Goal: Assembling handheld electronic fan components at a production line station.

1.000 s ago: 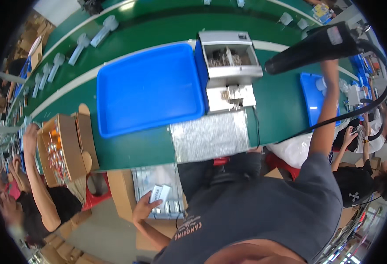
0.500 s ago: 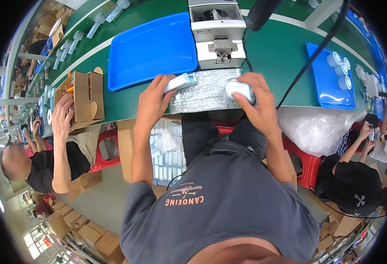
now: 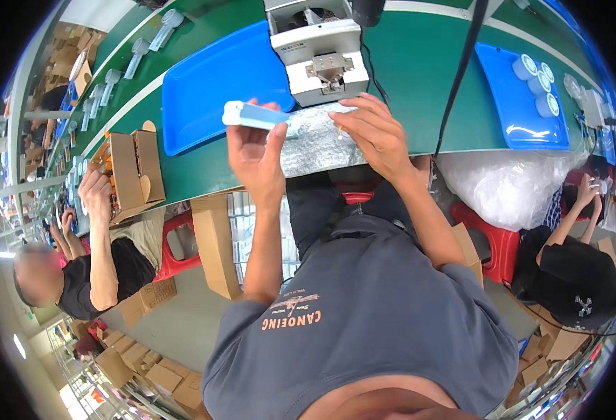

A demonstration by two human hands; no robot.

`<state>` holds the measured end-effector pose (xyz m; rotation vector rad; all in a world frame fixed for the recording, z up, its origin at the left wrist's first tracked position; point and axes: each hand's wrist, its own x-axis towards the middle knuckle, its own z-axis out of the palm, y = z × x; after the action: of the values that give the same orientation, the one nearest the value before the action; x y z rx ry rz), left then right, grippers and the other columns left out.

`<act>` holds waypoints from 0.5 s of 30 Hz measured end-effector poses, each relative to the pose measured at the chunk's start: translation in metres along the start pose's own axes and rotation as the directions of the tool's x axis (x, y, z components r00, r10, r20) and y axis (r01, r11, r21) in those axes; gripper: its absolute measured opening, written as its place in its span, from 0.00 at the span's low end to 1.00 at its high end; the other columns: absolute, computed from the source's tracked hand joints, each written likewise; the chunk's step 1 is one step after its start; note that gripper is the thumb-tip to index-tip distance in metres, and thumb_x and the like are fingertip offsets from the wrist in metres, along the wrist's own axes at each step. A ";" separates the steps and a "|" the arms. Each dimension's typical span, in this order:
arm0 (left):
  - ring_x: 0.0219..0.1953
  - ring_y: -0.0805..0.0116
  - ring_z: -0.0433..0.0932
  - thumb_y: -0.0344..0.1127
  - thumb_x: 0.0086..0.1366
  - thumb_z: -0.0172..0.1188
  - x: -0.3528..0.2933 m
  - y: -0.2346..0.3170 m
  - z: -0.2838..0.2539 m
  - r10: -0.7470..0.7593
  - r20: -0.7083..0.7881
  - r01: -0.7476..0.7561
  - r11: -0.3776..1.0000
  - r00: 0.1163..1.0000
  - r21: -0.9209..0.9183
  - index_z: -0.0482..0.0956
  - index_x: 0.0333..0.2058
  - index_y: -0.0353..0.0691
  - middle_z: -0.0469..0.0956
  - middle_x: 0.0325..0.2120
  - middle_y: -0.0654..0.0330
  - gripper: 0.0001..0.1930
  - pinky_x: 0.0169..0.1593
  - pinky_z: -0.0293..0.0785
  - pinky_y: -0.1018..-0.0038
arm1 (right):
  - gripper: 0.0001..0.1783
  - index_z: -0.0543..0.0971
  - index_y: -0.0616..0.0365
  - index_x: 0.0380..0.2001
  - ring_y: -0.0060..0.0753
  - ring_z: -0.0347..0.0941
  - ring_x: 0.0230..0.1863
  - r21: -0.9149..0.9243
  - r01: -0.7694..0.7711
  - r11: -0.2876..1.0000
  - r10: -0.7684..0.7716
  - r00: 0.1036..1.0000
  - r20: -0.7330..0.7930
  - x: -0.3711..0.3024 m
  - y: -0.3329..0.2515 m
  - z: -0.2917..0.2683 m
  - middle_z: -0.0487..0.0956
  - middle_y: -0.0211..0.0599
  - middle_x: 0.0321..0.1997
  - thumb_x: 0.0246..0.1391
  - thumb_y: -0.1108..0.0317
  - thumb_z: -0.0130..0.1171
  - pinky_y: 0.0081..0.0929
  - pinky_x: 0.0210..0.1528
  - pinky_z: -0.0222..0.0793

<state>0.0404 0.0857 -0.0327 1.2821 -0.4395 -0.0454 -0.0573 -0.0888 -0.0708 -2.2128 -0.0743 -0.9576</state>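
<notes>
My left hand (image 3: 257, 150) is closed around a long, light-blue and white handle-shaped housing (image 3: 259, 117), tilted above the near side of the bench. Its rounded white end sticks out to the left. At its right end, the detail is blurred. My right hand (image 3: 378, 133) is beside that end, thumb and fingers drawn together. A tiny yellowish piece (image 3: 340, 131) shows at its fingertips; its kind is too small to tell. Beneath both hands lies a silvery foil-covered pad (image 3: 315, 150). A white and grey bench machine (image 3: 325, 63) with a metal bracket stands just beyond.
A blue tray (image 3: 217, 84) is left of the machine. Another blue tray (image 3: 511, 129) at right holds several white round cups (image 3: 540, 82). A black cable (image 3: 455, 91) crosses the bench. At left, a co-worker's hand (image 3: 95, 189) is at a cardboard box (image 3: 129, 168).
My left hand has raised and turned the housing, so its white end now points left. My right hand has moved left; the white rounded part it held no longer shows.
</notes>
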 end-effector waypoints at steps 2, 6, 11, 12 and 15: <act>0.53 0.57 0.79 0.25 0.66 0.63 0.004 -0.006 0.015 -0.096 0.019 0.098 0.977 0.995 -0.191 0.63 0.61 0.29 0.78 0.49 0.47 0.27 0.58 0.75 0.65 | 0.14 0.84 0.54 0.42 0.38 0.78 0.52 0.063 -0.048 0.997 0.051 0.998 -0.040 0.002 -0.006 0.005 0.83 0.32 0.39 0.50 0.76 0.66 0.45 0.62 0.66; 0.54 0.54 0.79 0.28 0.69 0.61 0.007 -0.012 0.033 -0.214 0.073 0.226 0.902 0.974 -0.368 0.63 0.60 0.29 0.77 0.50 0.45 0.25 0.58 0.77 0.63 | 0.11 0.84 0.59 0.41 0.40 0.78 0.50 0.070 -0.049 0.996 0.054 0.997 -0.058 0.003 -0.003 0.007 0.83 0.34 0.35 0.53 0.75 0.63 0.45 0.63 0.65; 0.54 0.55 0.79 0.25 0.68 0.61 -0.001 -0.010 0.048 -0.172 0.140 0.208 0.928 0.975 -0.308 0.63 0.59 0.29 0.78 0.49 0.46 0.24 0.58 0.76 0.64 | 0.09 0.83 0.59 0.38 0.41 0.76 0.45 -0.007 -0.048 0.999 0.047 0.997 -0.058 0.007 -0.007 0.003 0.79 0.36 0.36 0.52 0.71 0.65 0.45 0.61 0.65; 0.53 0.54 0.80 0.25 0.68 0.60 -0.003 -0.011 0.050 -0.113 0.172 0.154 0.957 0.979 -0.244 0.63 0.60 0.28 0.78 0.49 0.45 0.24 0.58 0.76 0.64 | 0.09 0.83 0.59 0.38 0.41 0.76 0.45 -0.009 -0.048 0.999 0.048 0.997 -0.061 0.007 -0.006 0.002 0.79 0.36 0.36 0.52 0.71 0.65 0.45 0.61 0.65; 0.53 0.56 0.80 0.22 0.66 0.61 -0.007 -0.010 0.053 -0.058 0.215 0.098 0.978 0.975 -0.182 0.63 0.60 0.28 0.78 0.49 0.45 0.26 0.57 0.76 0.66 | 0.08 0.82 0.61 0.35 0.44 0.75 0.46 0.005 -0.049 0.999 0.049 0.998 -0.041 0.005 -0.004 -0.001 0.79 0.38 0.38 0.51 0.72 0.64 0.46 0.61 0.64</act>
<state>0.0181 0.0357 -0.0328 1.1075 -0.5508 -0.2849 -0.0559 -0.0877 -0.0649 -2.1805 -0.0025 -0.9751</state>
